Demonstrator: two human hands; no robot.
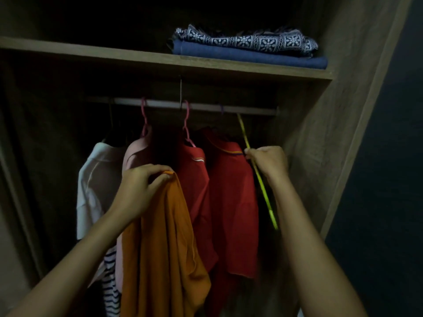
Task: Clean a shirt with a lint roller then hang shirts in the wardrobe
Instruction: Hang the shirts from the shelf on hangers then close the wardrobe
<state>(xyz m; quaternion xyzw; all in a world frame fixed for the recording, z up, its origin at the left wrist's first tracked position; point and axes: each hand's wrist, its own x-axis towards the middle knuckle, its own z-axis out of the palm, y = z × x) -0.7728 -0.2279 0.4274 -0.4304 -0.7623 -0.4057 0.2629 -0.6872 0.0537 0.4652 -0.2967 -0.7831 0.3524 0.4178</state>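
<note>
An orange shirt (164, 243) hangs down in front of the open wardrobe, pinched at its top by my left hand (139, 191). My right hand (267, 160) grips a thin yellow-green hanger (261, 179) that hangs slanted from the rail (206, 107) at its right end. Along the rail hang two red shirts (231, 202), a pink shirt (135, 154) and a white shirt (96, 179), some on pink hangers (144, 120). No lint roller shows.
A wooden shelf (137, 57) above the rail carries a folded blue cloth (251, 56) under a patterned one (247, 40). The wardrobe's right wall (325, 133) stands close beside my right hand. A striped garment (111, 282) hangs low on the left.
</note>
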